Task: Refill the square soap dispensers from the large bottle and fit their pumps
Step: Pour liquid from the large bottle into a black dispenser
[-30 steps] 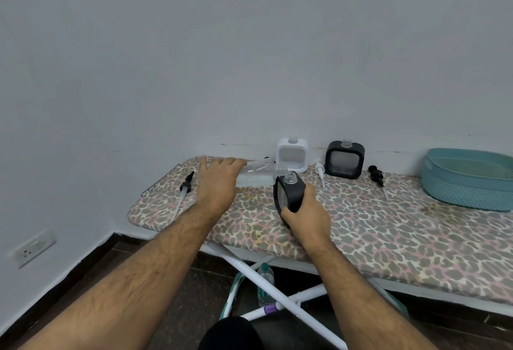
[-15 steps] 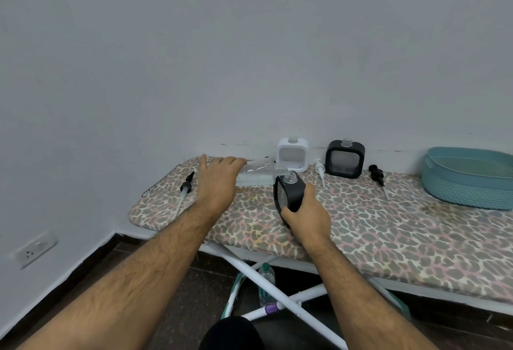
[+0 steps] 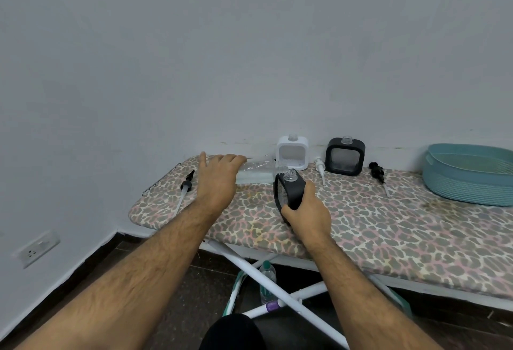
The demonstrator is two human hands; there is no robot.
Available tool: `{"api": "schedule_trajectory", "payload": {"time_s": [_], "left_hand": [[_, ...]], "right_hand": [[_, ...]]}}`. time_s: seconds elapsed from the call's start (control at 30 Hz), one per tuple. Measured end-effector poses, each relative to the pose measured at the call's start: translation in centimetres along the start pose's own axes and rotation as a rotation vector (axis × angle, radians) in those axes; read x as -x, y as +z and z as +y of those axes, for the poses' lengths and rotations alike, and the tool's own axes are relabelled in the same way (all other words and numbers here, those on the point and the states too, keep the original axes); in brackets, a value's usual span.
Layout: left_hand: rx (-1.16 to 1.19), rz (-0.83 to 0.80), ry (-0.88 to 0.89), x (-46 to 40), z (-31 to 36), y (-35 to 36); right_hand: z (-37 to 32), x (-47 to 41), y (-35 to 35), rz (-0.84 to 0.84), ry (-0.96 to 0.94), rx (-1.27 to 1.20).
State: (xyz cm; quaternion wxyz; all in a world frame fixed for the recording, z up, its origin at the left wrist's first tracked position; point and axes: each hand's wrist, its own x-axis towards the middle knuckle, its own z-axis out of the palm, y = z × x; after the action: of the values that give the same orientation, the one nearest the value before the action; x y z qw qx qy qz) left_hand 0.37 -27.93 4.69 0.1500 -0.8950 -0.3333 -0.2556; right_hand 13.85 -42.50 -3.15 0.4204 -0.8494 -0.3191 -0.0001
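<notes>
Pouring step, read left to right along the leopard-print ironing board (image 3: 361,227). Near its left end lies a loose black pump with a clear dip tube (image 3: 185,187). The left hand (image 3: 219,180) is clenched round the large clear plastic bottle (image 3: 256,172), tipped almost level, its mouth at the open neck of the black square soap dispenser (image 3: 288,191), which the right hand (image 3: 306,212) grasps from below. Along the rear edge stand a white square dispenser (image 3: 292,152), a white pump (image 3: 320,167), a second black square dispenser (image 3: 345,156) and another black pump (image 3: 377,173); a teal basket (image 3: 469,180) occupies the right end. Judged good practice: keep mouth over neck, tilt gradually, steady the dispenser, stop below the neck.
</notes>
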Motion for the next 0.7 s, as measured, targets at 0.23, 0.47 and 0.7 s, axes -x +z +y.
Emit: {"api": "schedule_trajectory", "payload": {"time_s": [0.23, 0.47, 0.7], "left_hand": [[-0.003, 0.000, 0.002, 0.01, 0.02, -0.16], [0.004, -0.012, -0.002, -0.02, 0.16, -0.39], [-0.005, -0.005, 0.001, -0.08, 0.11, -0.45]], "right_hand": [[0.00, 0.03, -0.07, 0.003, -0.001, 0.016], [0.02, 0.01, -0.11, -0.004, 0.004, 0.016], [-0.03, -0.03, -0.10, -0.005, 0.002, 0.006]]}}
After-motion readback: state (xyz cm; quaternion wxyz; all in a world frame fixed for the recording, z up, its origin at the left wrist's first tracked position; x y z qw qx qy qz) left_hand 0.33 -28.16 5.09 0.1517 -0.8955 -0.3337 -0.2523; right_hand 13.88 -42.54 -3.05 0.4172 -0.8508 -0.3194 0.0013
